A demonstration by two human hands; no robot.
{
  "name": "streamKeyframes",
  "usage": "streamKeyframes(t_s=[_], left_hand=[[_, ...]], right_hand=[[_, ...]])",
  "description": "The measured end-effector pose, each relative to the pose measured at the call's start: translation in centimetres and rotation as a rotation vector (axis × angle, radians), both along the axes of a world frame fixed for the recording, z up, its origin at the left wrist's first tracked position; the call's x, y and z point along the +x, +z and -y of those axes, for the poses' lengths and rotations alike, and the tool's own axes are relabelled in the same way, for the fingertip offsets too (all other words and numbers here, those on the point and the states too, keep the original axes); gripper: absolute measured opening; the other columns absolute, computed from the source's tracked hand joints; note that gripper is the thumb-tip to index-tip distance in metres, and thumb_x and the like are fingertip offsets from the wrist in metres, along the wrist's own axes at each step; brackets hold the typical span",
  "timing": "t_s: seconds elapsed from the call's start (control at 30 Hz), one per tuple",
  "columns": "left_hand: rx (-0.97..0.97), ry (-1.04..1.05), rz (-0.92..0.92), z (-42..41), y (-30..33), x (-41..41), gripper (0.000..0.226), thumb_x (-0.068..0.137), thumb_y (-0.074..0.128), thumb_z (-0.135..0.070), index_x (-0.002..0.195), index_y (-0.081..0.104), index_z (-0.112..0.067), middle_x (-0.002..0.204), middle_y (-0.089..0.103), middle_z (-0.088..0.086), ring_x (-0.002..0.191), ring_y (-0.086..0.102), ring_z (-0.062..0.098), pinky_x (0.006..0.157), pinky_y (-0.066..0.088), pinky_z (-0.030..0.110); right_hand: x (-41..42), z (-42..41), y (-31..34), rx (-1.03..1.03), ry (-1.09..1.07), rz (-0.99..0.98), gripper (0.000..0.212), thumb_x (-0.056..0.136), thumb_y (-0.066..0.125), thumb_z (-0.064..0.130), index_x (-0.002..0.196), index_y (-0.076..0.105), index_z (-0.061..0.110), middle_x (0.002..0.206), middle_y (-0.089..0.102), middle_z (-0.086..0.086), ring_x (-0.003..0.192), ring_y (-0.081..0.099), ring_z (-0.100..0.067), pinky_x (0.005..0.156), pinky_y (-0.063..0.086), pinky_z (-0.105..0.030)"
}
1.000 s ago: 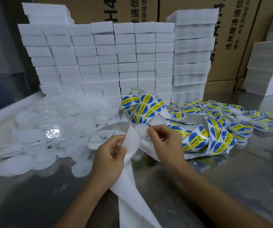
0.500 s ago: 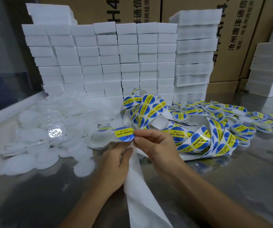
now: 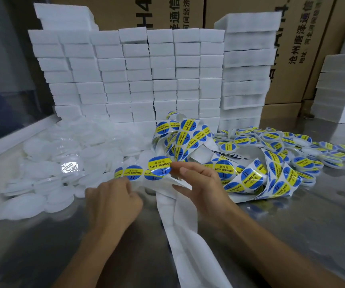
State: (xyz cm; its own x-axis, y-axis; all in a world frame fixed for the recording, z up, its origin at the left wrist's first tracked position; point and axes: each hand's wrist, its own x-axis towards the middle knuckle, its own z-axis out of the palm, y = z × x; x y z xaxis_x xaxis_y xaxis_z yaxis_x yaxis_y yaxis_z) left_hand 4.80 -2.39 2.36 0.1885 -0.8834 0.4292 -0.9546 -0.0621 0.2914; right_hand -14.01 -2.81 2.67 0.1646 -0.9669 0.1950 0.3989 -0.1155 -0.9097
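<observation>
Round blue-yellow sticker (image 3: 159, 165) above backing strip (image 3: 181, 217)

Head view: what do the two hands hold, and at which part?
The right hand pinches a round blue-and-yellow sticker by its right edge. The left hand grips the white backing strip beside it.

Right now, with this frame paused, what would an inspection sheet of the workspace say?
Surface: shiny metal table, reflective.
Job's things: round blue-and-yellow sticker reading SOLDERING PASTE, raised over the white backing strip, which trails toward the camera.
Clutter: plain white lids heaped at left; labelled lids spread at right; tangled sticker strips between.
Hands: right hand pinches the sticker's edge; left hand grips the backing strip.
Cables: nothing seen.
Surroundings: stacked white foam blocks behind; cardboard boxes behind those.
</observation>
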Motion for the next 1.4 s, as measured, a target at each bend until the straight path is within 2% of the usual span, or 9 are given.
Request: streamKeyframes(t_s=[0.13, 0.3, 0.5, 0.63, 0.87, 0.97, 1.2, 1.3, 1.4], left_hand=[[0.285, 0.152, 0.003, -0.1, 0.2, 0.9, 0.020, 0.081, 0.050, -0.035, 0.096, 0.055, -0.023, 0.096, 0.038, -0.001, 0.108, 0.049, 0.028, 0.086, 0.039, 0.039], [0.285, 0.110, 0.008, -0.1, -0.4, 0.7, 0.024, 0.082, 0.052, -0.029, 0.105, 0.057, -0.021, 0.100, 0.042, 0.001, 0.102, 0.052, 0.027, 0.073, 0.040, 0.034], [-0.173, 0.107, -0.227, 0.0, 0.9, 0.5, 0.021, 0.074, 0.067, -0.029, 0.090, 0.058, -0.019, 0.092, 0.050, 0.000, 0.085, 0.048, 0.025, 0.065, 0.033, 0.033], [-0.615, -0.296, -0.316, -0.2, 1.2, -0.2, 0.017, 0.073, 0.063, -0.022, 0.087, 0.059, -0.014, 0.089, 0.051, -0.002, 0.078, 0.052, 0.019, 0.064, 0.043, 0.032], [-0.669, -0.659, -0.291, -0.9, 0.0, -3.2, 0.027, 0.076, 0.072, -0.019, 0.099, 0.063, -0.009, 0.099, 0.057, -0.004, 0.092, 0.056, 0.006, 0.078, 0.049, 0.021], [-0.677, -0.708, -0.319, -1.1, -0.1, -3.4, 0.027, 0.073, 0.073, -0.011, 0.098, 0.064, -0.007, 0.098, 0.059, -0.003, 0.093, 0.059, 0.009, 0.079, 0.050, 0.023], [-0.304, -0.816, -1.113, -2.1, 0.5, -5.1, 0.024, 0.074, 0.069, 0.001, 0.093, 0.066, -0.012, 0.088, 0.075, -0.006, 0.086, 0.072, 0.013, 0.073, 0.056, 0.021], [-0.166, -0.800, -1.273, -2.0, 0.5, -5.0, 0.032, 0.084, 0.062, 0.015, 0.102, 0.069, -0.010, 0.093, 0.077, 0.008, 0.088, 0.074, 0.023, 0.073, 0.057, 0.024], [-0.050, -0.764, -1.363, -1.8, 0.5, -5.0, 0.029, 0.089, 0.056, 0.009, 0.107, 0.067, -0.010, 0.096, 0.076, 0.011, 0.091, 0.073, 0.024, 0.079, 0.059, 0.029]], right_hand=[[-0.3, 0.2, 0.3, 0.057, 0.004, 0.074, 0.019, 0.081, 0.069, 0.014, 0.098, 0.078, 0.011, 0.107, 0.074, -0.010, 0.103, 0.068, -0.020, 0.099, 0.049, -0.057], [-0.7, 0.2, 0.8, 0.125, 0.038, 0.180, 0.024, 0.071, 0.074, 0.018, 0.094, 0.079, 0.013, 0.106, 0.074, -0.008, 0.108, 0.069, -0.029, 0.089, 0.052, -0.064], [-1.2, 0.4, 1.1, 0.140, 0.040, 0.235, 0.031, 0.073, 0.078, 0.011, 0.104, 0.075, 0.011, 0.102, 0.075, -0.008, 0.108, 0.069, -0.029, 0.082, 0.055, -0.062], [-1.0, 0.4, 0.8, 0.121, 0.003, 0.131, 0.026, 0.077, 0.075, 0.021, 0.103, 0.077, 0.017, 0.104, 0.075, -0.002, 0.112, 0.067, -0.022, 0.087, 0.055, -0.058], [0.4, -0.4, 0.4, -0.040, -0.118, -0.125, 0.030, 0.066, 0.079, 0.034, 0.094, 0.078, 0.023, 0.101, 0.074, 0.003, 0.098, 0.069, -0.012, 0.096, 0.052, -0.041], [0.8, -0.6, 0.1, -0.117, -0.164, -0.167, 0.018, 0.072, 0.080, 0.025, 0.089, 0.079, 0.021, 0.119, 0.064, 0.011, 0.105, 0.069, -0.011, 0.098, 0.053, -0.038], [1.0, -0.4, -0.3, -0.201, -0.167, -0.175, 0.033, 0.067, 0.082, 0.033, 0.099, 0.074, 0.033, 0.128, 0.061, -0.003, 0.105, 0.069, -0.019, 0.082, 0.056, -0.028], [0.8, -0.1, -0.4, -0.210, -0.209, -0.134, 0.035, 0.063, 0.084, 0.031, 0.097, 0.076, 0.033, 0.132, 0.057, 0.010, 0.101, 0.070, -0.011, 0.076, 0.052, -0.019], [0.7, 0.1, -0.5, -0.190, -0.228, -0.140, 0.037, 0.067, 0.085, 0.034, 0.101, 0.074, 0.031, 0.125, 0.064, -0.003, 0.097, 0.071, -0.014, 0.077, 0.056, -0.028]])
